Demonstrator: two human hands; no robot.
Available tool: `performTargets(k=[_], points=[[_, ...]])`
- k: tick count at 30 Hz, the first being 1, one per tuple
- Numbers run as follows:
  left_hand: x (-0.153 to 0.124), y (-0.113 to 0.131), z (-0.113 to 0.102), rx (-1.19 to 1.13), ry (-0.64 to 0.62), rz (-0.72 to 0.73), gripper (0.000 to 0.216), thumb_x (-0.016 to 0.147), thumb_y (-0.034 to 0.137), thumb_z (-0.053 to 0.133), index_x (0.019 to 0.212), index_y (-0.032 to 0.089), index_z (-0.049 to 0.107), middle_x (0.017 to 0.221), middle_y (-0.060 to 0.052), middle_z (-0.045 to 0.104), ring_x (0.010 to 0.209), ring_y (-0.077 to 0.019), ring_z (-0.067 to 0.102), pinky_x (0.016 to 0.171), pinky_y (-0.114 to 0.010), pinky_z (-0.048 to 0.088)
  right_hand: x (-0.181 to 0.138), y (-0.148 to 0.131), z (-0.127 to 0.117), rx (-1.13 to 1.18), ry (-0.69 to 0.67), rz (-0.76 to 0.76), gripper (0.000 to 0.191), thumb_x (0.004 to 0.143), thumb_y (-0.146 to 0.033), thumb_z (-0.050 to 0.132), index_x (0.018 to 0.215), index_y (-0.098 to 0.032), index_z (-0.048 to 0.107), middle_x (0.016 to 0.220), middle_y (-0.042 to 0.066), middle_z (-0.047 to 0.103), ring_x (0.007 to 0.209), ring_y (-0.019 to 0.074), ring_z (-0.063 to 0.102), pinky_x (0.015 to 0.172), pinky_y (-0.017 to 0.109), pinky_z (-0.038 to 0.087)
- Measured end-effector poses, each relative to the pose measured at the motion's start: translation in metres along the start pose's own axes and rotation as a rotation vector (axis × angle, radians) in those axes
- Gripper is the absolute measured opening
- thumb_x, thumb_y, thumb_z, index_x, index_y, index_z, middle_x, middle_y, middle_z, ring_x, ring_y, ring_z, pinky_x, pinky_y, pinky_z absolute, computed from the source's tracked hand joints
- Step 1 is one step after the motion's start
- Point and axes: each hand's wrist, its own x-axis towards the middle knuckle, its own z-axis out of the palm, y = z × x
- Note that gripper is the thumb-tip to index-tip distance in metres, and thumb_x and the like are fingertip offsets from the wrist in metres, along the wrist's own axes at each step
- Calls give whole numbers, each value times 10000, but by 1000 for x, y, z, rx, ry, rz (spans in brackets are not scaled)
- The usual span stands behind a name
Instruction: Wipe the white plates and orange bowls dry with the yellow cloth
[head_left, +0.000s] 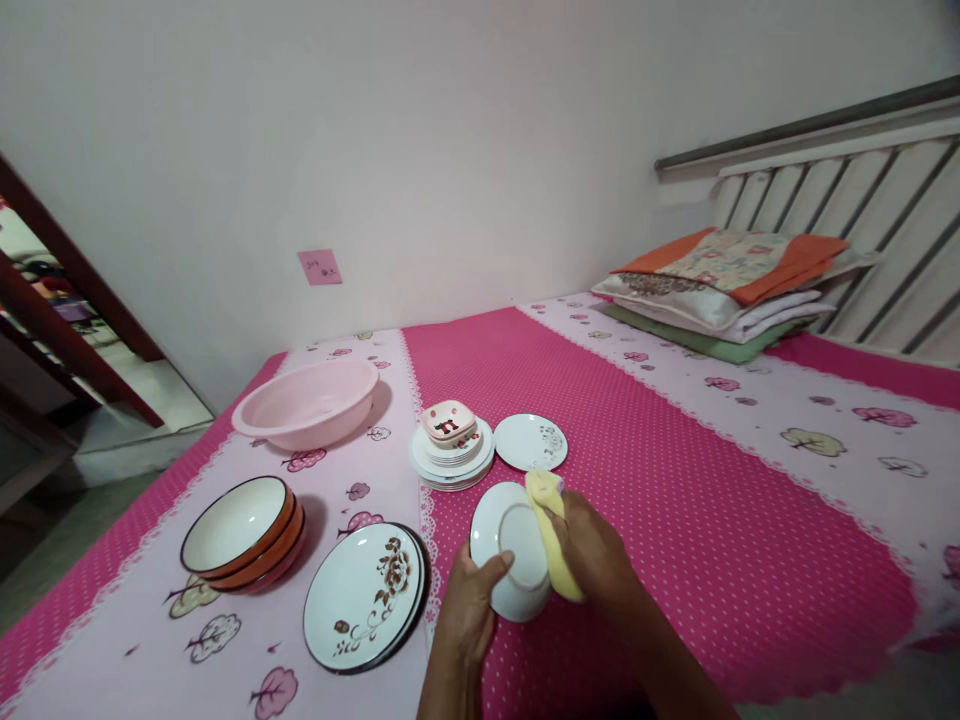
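In the head view, at lower centre, the left hand [474,592] grips a white dish [523,540] by its edge, thumb on the underside. The right hand [591,545], fingers curled around a yellow cloth [546,492], holds it against this dish. At centre, small square bowls [448,420] sit upon stacked plates [421,462]. At left, a pink basin [311,408] stands above nested bowls [236,525].

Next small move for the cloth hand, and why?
Probably draw the yellow cloth inward across the underside of the white dish: the right hand has it at the rim, while the left hand holds the dish underside toward the camera, mostly uncovered.
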Motion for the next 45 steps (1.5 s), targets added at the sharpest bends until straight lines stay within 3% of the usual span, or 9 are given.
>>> performTargets(k=[3,6,9,14,21,26,33,38,45], points=[[-1,1,0,8,-18,-10,820,618,288,939,1356,108,631,1055,-174,809,994,-347,761,961,-467,568,1,-6,-6,20,-26,-6,260,968,-341,466,968,-189,677,878,95,732,789,260,704,703,364,532],[-1,-2,0,35,-60,-23,762,635,282,926,1326,114,652,1056,-170,807,984,-346,761,968,-474,563,2,-16,-9,73,-9,-85,334,943,-262,416,1135,-161,670,1135,147,725,1074,275,683,934,414,534],[1,-4,-3,50,-90,3,629,658,240,895,1243,128,693,1067,-168,801,1019,-370,751,995,-511,546,-6,-37,-13,153,-89,-342,441,887,-193,450,1275,-194,660,1378,126,650,1310,270,567,1106,447,443],[7,0,-5,54,-28,139,489,672,143,809,1152,208,734,1106,-130,791,1217,-376,672,1155,-485,414,-27,-72,-9,159,-356,-657,428,940,-177,472,1298,-280,682,1392,53,668,1346,248,540,1164,460,380],[-2,-1,-2,-41,-74,11,637,655,251,915,1234,122,682,1063,-156,800,1084,-370,735,1021,-506,539,1,-40,0,131,-96,-440,527,895,-171,443,1399,-173,597,1437,151,630,1351,284,563,1132,505,453],[0,3,-11,-204,45,18,637,743,269,884,1328,154,659,1151,-147,798,1221,-342,684,1105,-474,493,6,-15,-2,83,12,-205,453,969,-238,393,1364,-113,576,1353,201,658,1275,308,616,1081,518,504],[14,5,-15,-417,47,44,699,885,713,587,1422,267,626,1414,-77,685,1480,-301,447,1237,-449,342,-7,-39,-1,39,78,-304,348,953,-222,487,1282,-175,589,1224,149,666,1140,319,600,1010,525,496],[13,9,-15,-407,57,104,741,892,761,511,1473,307,576,1463,-58,648,1536,-297,349,1260,-478,290,-21,-56,6,61,116,-383,389,911,-145,494,1285,-160,598,1281,162,611,1185,317,558,1017,491,480],[9,-7,-3,-475,-133,-1,683,889,701,593,1350,204,683,1441,-125,658,1495,-297,423,1229,-428,367,-28,-64,18,-69,168,-486,525,941,-200,485,1457,-279,542,1513,86,550,1339,346,480,1070,524,380]])
